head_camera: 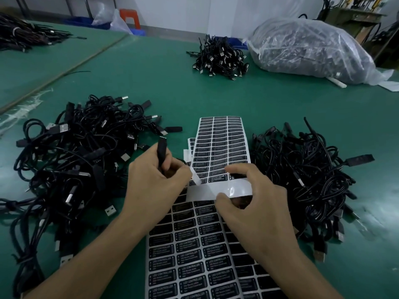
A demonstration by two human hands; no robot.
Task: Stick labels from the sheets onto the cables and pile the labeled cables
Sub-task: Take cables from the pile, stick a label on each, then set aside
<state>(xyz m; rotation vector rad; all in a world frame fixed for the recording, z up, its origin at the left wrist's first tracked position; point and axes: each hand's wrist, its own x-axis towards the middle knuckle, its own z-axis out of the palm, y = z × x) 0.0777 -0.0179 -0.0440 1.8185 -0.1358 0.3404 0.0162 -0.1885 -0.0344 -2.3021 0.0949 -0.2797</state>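
My left hand (151, 182) grips a black cable controller (162, 153), held upright above the table. My right hand (252, 203) pinches the peeled lower edge of the upper label sheet (222, 145), thumb under the shiny white backing and fingers on top. A second label sheet (194, 255), full of black "LED CONTROLLER" labels, lies under both forearms. One heap of black USB cables (75, 160) lies to the left and another cable heap (306, 175) to the right. Which heap is labeled I cannot tell.
On the green table (151, 78), a smaller bundle of cables (220, 57) sits at the back, beside a large clear plastic bag of cables (308, 48). More cables (23, 35) lie far left. A red stool (129, 18) stands behind the table.
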